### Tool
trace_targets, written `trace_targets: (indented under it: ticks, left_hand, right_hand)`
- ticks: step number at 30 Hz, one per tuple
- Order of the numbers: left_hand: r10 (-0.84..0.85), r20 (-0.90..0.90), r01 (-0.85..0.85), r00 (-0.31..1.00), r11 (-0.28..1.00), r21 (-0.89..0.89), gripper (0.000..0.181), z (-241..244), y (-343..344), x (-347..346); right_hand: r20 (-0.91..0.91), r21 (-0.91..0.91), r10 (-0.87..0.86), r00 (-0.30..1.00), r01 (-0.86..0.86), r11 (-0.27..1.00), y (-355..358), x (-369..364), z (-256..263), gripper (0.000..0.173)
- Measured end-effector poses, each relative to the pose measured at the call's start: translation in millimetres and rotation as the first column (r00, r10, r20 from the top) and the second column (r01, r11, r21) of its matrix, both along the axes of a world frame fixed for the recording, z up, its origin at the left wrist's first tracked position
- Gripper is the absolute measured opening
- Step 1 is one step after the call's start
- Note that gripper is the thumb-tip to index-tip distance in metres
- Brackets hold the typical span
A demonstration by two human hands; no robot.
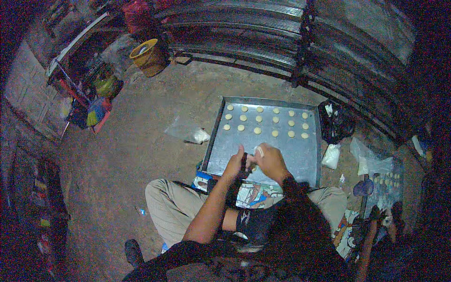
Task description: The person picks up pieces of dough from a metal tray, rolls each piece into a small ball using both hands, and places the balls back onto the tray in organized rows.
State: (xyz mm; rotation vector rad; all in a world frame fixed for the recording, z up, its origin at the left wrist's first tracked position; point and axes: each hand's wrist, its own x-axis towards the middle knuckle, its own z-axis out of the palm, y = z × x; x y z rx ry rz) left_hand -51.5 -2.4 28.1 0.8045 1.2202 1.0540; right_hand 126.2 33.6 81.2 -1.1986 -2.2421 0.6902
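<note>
My left hand (235, 163) and my right hand (273, 163) meet above the near part of a large metal baking tray (299, 155). The right hand is closed on a small white piece (259, 151), perhaps cloth or dough; its kind is not plain. My left hand is beside it with the thumb raised, and whether it grips anything is hidden. Several small round pale dough pieces (257, 130) lie in three rows across the far part of the tray. Below the hands a patterned cloth (259, 196) shows at the tray's near edge.
Clear plastic bags of white powder lie left (201, 135) and right (331, 156) of the tray, near a black plastic bag (336, 123). Metal racks (232, 38) and a yellow bucket (149, 58) stand beyond. At right, another person's arms (368, 243) are by a second tray (385, 190).
</note>
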Motion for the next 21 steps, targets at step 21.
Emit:
trace_targets:
  ticks: [21]
  left_hand:
    - [-0.085,0.869,-0.075,0.488,0.987,0.139,0.071,11.9,2.4,-13.3]
  right_hand:
    - [-0.556,-0.096,-0.188,0.809,0.162,0.982,-7.4,-67.7,12.0,0.029]
